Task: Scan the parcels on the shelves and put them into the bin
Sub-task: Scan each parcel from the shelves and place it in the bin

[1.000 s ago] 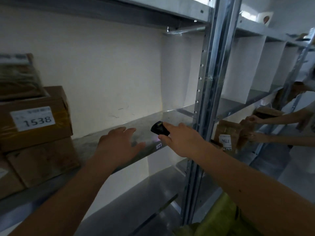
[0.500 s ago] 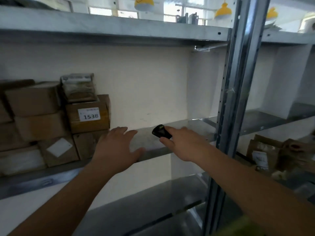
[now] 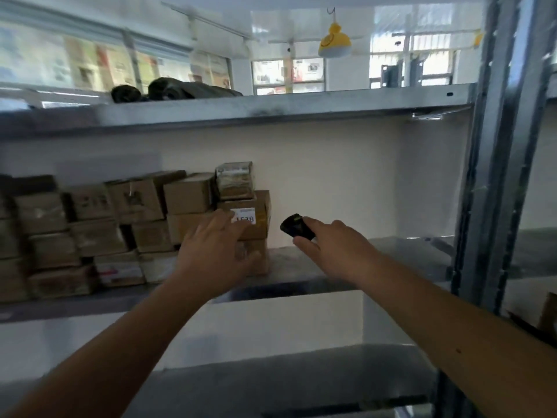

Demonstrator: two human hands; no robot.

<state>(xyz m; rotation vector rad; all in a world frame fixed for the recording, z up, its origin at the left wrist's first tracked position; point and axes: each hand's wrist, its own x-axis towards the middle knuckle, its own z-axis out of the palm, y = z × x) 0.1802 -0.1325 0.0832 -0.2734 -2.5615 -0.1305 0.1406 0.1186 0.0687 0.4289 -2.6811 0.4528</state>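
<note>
Since 0.5 s ago the left hand (image 3: 215, 254), fingers spread and relaxed, has reached the labelled parcel (image 3: 251, 217) on the shelf (image 3: 376, 260). The right hand (image 3: 334, 248) grips the scanner (image 3: 297, 227), long axis pointing up-left toward that label.

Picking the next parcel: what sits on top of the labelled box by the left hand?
A small taped parcel sits on the labelled box. The left hand covers part of the label, and of the box underneath.
</note>
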